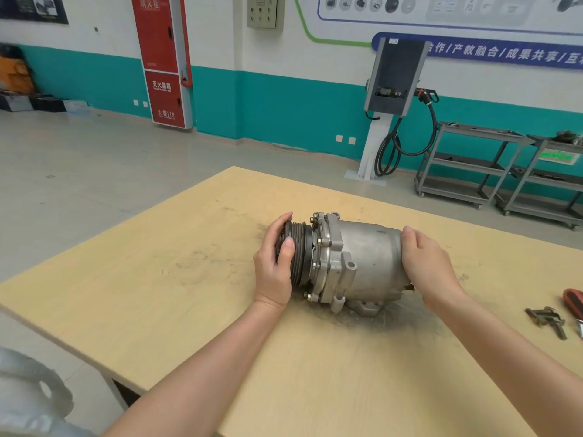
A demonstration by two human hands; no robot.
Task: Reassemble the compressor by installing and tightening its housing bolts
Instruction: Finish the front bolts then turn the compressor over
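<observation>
A grey metal compressor [362,260] lies on its side on the wooden table [220,263], its black grooved pulley [299,250] pointing left. Several brass-coloured bolt heads [316,265] show around the front housing flange. My left hand [274,266] grips the pulley end, thumb on the grooves and fingers curled over the face. My right hand [426,263] holds the rear end of the housing, fingers wrapped behind it.
A few loose bolts [545,320] and a red-handled tool [574,302] lie at the table's right edge. A grey metal part [28,389] shows at bottom left. Beyond the table stand grey shelf carts [467,165] and a charger post [394,99].
</observation>
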